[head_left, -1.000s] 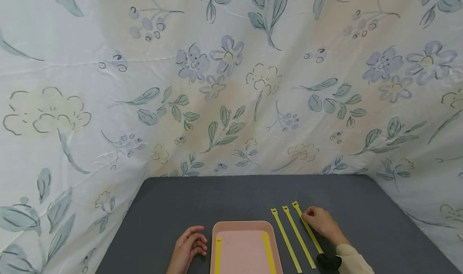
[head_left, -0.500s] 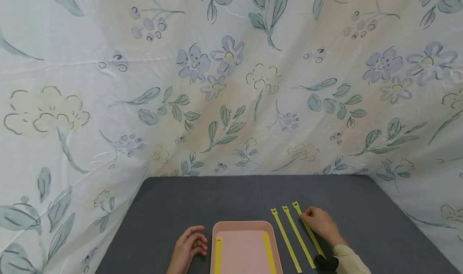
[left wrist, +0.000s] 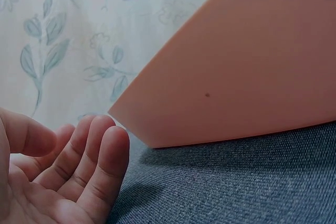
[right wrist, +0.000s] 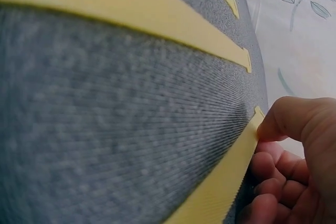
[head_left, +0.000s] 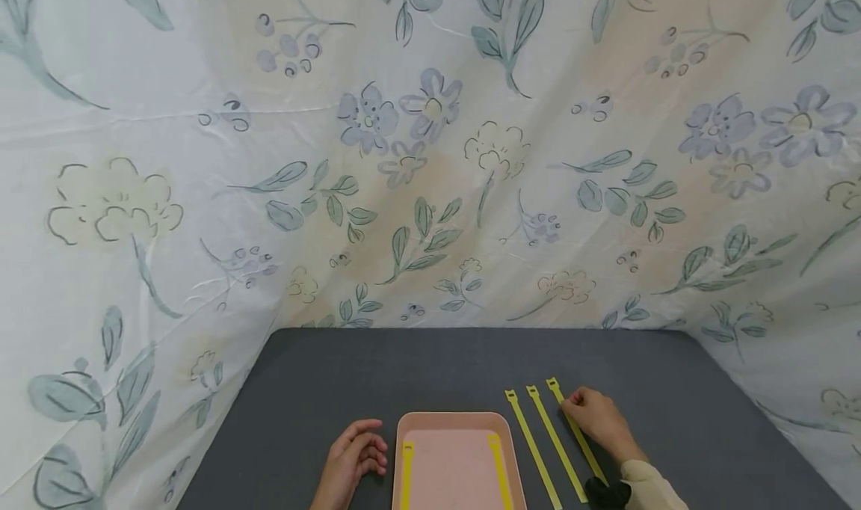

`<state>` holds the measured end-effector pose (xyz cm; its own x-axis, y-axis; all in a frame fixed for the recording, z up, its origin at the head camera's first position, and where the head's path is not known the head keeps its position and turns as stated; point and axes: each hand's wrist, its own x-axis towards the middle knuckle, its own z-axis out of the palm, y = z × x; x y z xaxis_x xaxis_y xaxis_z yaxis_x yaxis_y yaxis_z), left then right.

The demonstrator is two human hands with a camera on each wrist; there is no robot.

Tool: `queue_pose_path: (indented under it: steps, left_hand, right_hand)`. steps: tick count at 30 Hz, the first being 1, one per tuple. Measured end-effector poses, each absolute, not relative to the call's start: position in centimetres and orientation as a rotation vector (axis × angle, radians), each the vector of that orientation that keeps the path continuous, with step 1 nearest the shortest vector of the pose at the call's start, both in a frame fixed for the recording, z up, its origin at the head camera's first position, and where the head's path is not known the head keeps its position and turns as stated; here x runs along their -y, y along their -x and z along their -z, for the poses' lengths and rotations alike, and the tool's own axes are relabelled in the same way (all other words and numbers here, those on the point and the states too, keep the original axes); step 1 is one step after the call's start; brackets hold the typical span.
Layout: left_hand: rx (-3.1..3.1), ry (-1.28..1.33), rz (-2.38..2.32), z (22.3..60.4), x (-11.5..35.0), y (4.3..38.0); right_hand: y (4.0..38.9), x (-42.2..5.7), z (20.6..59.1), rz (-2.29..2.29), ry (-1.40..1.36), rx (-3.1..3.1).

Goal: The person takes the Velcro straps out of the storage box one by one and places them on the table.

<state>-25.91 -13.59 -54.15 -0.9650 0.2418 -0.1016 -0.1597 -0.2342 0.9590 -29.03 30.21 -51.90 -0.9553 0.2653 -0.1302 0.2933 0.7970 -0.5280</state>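
Note:
Thumb and fingers of my right hand (head_left: 601, 420) pinch the edge of the rightmost yellow cable strap (right wrist: 226, 182), a little below its slotted head. Two more yellow straps, a middle strap (head_left: 557, 444) and a left strap (head_left: 534, 450), lie roughly parallel beside it on the dark grey cloth. Left of them is a shallow pink tray (head_left: 454, 422). Inside it, one strap (head_left: 407, 472) runs along the left side and another strap (head_left: 500, 469) along the right. My left hand (head_left: 353, 454) rests beside the tray's left wall, its fingers loosely bent around nothing.
Dark grey cloth (head_left: 377, 375) covers the table. A white curtain (head_left: 430, 196) printed with leaves and flowers hangs behind it and along both sides. A black wrist band (head_left: 605, 493) sits at my right cuff.
The head view has shifted slightly. Both hands, the straps and the tray keep their places.

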Motion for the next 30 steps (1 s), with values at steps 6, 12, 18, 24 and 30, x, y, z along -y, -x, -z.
queue_pose_path:
  steps: [6,12,18,24,30]
  left_hand:
    - [-1.768,-0.087,-2.268,54.1,13.5,25.9]
    - [-1.78,-0.093,-2.249,54.0,13.7,25.8]
    - [-1.777,-0.109,-2.261,53.9,13.7,25.7]
    - [-1.763,-0.123,-2.26,54.0,13.7,25.7]
    - [-1.749,-0.111,-2.257,53.9,13.7,25.6]
  right_hand:
    - [28.8,-30.4,52.1,0.908,-0.452,-2.96]
    - [28.7,-30.6,52.7,0.941,-0.467,-3.005]
    - [28.3,-31.1,53.4,1.188,-0.458,-2.981]
    - [28.3,-31.7,52.6,1.52,-0.521,-2.817]
    - [28.7,-30.4,49.9,1.609,-0.459,-2.799]
